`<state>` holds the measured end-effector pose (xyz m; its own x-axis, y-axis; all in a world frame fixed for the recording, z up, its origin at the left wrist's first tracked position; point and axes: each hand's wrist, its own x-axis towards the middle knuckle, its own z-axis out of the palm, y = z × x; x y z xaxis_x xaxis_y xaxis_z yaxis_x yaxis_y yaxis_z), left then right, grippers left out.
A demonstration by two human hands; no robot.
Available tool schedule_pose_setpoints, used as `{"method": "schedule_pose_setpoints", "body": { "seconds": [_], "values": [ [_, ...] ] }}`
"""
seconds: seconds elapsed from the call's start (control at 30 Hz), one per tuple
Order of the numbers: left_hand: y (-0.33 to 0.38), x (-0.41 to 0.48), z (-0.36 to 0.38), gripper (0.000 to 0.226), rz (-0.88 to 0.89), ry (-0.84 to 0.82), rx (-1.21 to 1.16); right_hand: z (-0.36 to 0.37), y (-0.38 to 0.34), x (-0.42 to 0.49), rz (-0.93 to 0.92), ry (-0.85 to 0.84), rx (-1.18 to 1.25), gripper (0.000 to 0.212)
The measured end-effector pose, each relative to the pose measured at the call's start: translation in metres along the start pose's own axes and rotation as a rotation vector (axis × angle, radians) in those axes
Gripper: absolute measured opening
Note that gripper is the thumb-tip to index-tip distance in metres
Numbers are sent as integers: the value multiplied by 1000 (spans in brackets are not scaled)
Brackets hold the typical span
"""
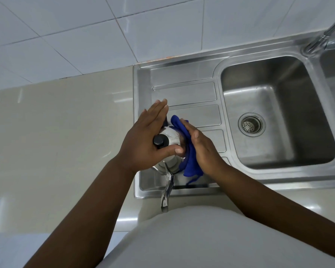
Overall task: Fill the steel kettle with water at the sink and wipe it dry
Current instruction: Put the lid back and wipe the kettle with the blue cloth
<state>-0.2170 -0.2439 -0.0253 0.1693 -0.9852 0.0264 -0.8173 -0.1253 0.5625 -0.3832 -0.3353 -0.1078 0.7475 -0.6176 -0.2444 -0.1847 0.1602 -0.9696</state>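
Note:
The steel kettle [171,137] stands on the sink's drainboard [191,93], its black lid knob [160,141] up and its long spout [167,188] pointing toward me. My left hand [143,136] rests flat over the kettle's left side and top, fingers straight, thumb laid across the lid. My right hand [203,149] presses a blue cloth [189,157] flat against the kettle's right side, fingers straight. Most of the kettle body is hidden under both hands and the cloth.
The steel sink basin [278,117] with its drain strainer [251,124] lies to the right. The tap [325,33] rises at the upper right corner. A beige countertop [62,132] spreads left of the drainboard, with white wall tiles [85,35] behind.

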Motion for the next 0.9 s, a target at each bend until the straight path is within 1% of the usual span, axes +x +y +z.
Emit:
{"method": "schedule_pose_setpoints", "body": {
  "seconds": [0.07,0.13,0.27,0.37,0.47,0.53,0.6,0.67,0.73,0.8,0.9],
  "values": [
    [0,0,1,102,0,4,-3,5,4,-9,4,31,-68,81],
    [-1,0,2,101,9,10,-7,10,3,-20,-41,74,-146,78],
    [-1,0,2,101,20,11,-18,5,-7,-28,-237,92,-256,58],
    [-1,0,2,100,14,14,-40,-2,1,-15,-341,85,-373,54],
    [-2,0,2,99,15,15,-60,2,15,-1,-336,169,-430,53],
    [-2,0,2,99,10,17,-73,8,13,5,-274,176,-367,55],
    [-2,0,2,99,9,21,-66,13,4,8,-168,135,-142,60],
    [-2,1,2,100,17,26,-63,15,-7,9,-82,149,13,66],
    [-2,1,3,100,16,32,-70,20,-18,6,-66,192,47,77],
    [-2,1,3,101,6,40,-76,29,-29,1,-104,239,25,85],
    [-2,1,4,100,15,41,-84,38,-34,-3,-178,261,-48,90]
  ]
}}
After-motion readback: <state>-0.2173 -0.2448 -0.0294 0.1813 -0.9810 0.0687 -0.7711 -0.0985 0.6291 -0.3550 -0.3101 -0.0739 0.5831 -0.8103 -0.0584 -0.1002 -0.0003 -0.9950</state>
